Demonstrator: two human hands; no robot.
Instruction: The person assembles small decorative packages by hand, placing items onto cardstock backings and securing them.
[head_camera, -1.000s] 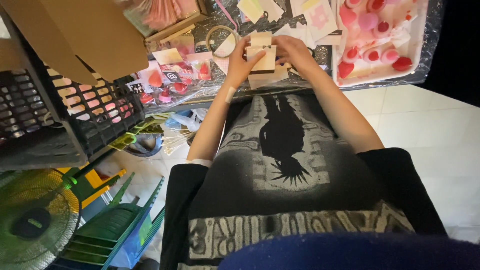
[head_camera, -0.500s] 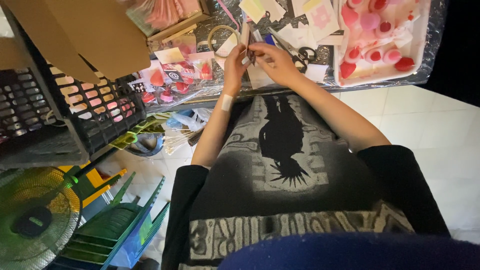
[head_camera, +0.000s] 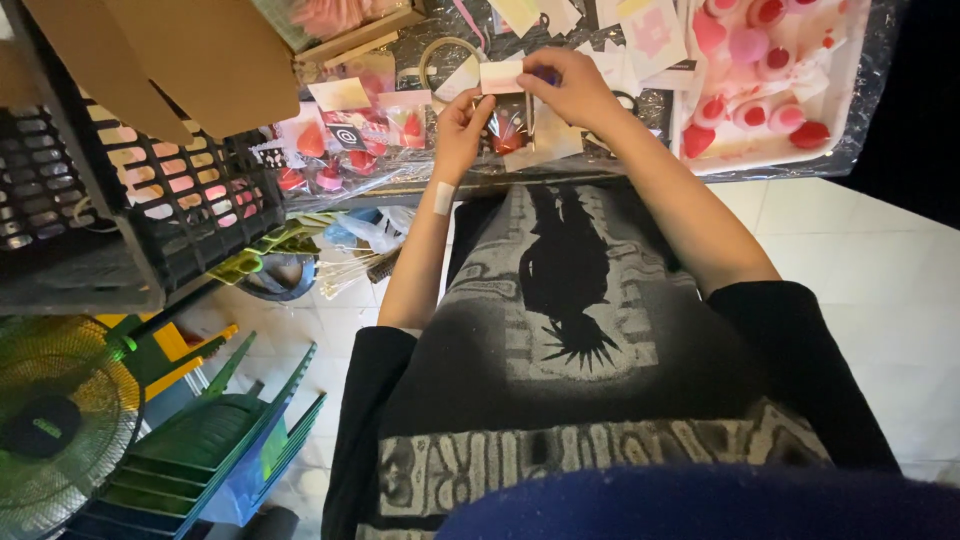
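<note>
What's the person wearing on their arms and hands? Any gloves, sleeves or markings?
No gloves: both the left hand and right hand are bare. The arms are bare up to short black sleeves of a printed black T-shirt. A small pale adhesive bandage sits on the left forearm near the wrist.

A small clear packet (head_camera: 508, 128) with a red piece inside and a pale pink card header sits between both hands at the table edge. To its left lie more clear packets (head_camera: 335, 150) of red and pink pieces, one bearing a black label (head_camera: 347, 137). A brown cardboard box (head_camera: 190, 55) tilts above the black crate.
</note>
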